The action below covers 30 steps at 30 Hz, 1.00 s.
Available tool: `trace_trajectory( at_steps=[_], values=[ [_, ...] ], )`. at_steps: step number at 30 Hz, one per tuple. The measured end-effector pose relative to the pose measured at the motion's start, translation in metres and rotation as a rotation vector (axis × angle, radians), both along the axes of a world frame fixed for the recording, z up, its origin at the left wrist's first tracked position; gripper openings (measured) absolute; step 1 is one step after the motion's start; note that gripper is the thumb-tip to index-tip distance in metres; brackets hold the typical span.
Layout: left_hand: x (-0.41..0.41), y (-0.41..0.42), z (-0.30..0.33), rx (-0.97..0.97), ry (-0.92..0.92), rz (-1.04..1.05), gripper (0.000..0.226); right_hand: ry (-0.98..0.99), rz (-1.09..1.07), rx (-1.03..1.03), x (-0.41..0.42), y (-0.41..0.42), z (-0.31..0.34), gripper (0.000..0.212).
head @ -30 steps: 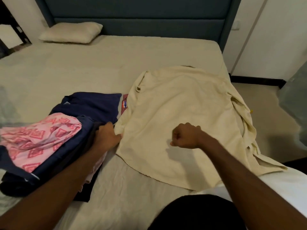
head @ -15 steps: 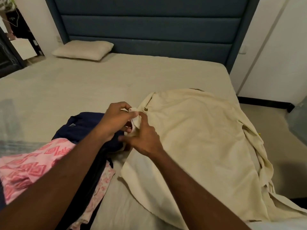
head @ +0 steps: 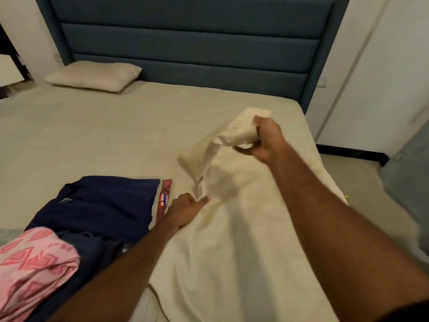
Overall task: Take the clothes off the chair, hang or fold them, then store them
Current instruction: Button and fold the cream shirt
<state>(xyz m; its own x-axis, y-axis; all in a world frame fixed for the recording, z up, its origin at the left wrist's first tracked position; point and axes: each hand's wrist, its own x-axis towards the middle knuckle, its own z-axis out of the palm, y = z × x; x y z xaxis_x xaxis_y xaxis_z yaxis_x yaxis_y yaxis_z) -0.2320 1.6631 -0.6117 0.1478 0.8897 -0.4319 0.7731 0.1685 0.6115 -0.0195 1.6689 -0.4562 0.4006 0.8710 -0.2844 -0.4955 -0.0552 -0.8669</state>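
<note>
1. Your right hand [head: 264,140] has its fingers [head: 247,151] curled tight round a bunched sleeve or corner of the cream cotton shirt [head: 232,228], lifted clear of the beige-sheeted bed [head: 116,135].
2. Your left hand [head: 183,210] rests on the shirt's near-left edge with the fingers loosely curled and one finger pointing along the cloth. It pins the cloth and does not grip it.
3. The shirt lies spread on the bed, just right of the folded navy garment [head: 99,205]. Take that garment as your landmark: the pink patterned cloth [head: 34,263] sits on its near side, and a red strip with a small label [head: 164,198] lies along its right edge.
4. Risk, as I judge it: the shirt's right side runs to the bed's right edge, far from the navy garment. A hard pull on the raised part could drag it over onto the floor.
5. Second risk: the left hand only presses, so the pinned edge may slide and the fold come out crooked or creased.
6. Third risk: the pinned edge lies close beside the navy garment, so a sweep leftward could disturb that stack.
7. Half a second ago both hands worked together at the shirt's left edge beside the navy garment. Now the right hand has carried its piece up and away to the right, and the left has dropped to the cloth.
</note>
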Motion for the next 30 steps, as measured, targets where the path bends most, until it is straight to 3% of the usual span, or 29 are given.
trace_trajectory(
  at_steps=[3, 5, 6, 9, 15, 16, 18, 20, 22, 24, 26, 30],
  values=[
    [0.015, 0.011, -0.004, -0.043, -0.105, -0.018, 0.087, 0.054, -0.171, 0.067, 0.076, -0.014, 0.013, 0.034],
    [0.021, 0.02, -0.014, -0.012, -0.045, -0.136, 0.104, 0.05, -0.305, 0.075, 0.131, -0.034, 0.012, 0.04],
    [0.026, 0.023, -0.017, 0.016, 0.025, -0.198, 0.101, 0.031, -0.381, 0.044, 0.157, -0.047, 0.009, 0.041],
    [0.04, 0.02, -0.018, 0.169, 0.231, -0.325, 0.07, -0.23, -0.53, -0.246, 0.229, -0.096, -0.019, 0.032],
    [0.058, 0.003, -0.028, 0.361, 0.382, -0.436, 0.054, -0.515, -0.316, -0.729, 0.272, -0.182, -0.094, 0.029],
    [0.059, 0.0, -0.03, 0.371, 0.409, -0.443, 0.052, -0.596, -0.277, -0.821, 0.271, -0.181, -0.107, 0.031],
    [0.055, -0.003, -0.033, 0.4, 0.452, -0.455, 0.049, -0.829, -0.215, -1.029, 0.265, -0.17, -0.128, 0.058],
    [0.047, -0.006, -0.032, 0.427, 0.456, -0.44, 0.043, -1.203, -0.21, -1.204, 0.252, -0.149, -0.145, 0.078],
    [0.034, -0.013, -0.029, 0.437, 0.409, -0.395, 0.035, -1.58, -0.205, -1.121, 0.22, -0.127, -0.155, 0.069],
    [0.016, -0.024, -0.026, 0.443, 0.385, -0.33, 0.025, -1.743, -0.109, -0.82, 0.173, -0.102, -0.164, 0.04],
    [-0.006, -0.038, -0.025, 0.459, 0.393, -0.269, 0.019, -1.575, 0.076, -0.564, 0.11, -0.08, -0.175, 0.014],
    [-0.048, -0.069, -0.029, 0.437, 0.394, -0.15, 0.019, -0.854, 0.216, -0.288, -0.013, -0.072, -0.196, 0.036]
  ],
)
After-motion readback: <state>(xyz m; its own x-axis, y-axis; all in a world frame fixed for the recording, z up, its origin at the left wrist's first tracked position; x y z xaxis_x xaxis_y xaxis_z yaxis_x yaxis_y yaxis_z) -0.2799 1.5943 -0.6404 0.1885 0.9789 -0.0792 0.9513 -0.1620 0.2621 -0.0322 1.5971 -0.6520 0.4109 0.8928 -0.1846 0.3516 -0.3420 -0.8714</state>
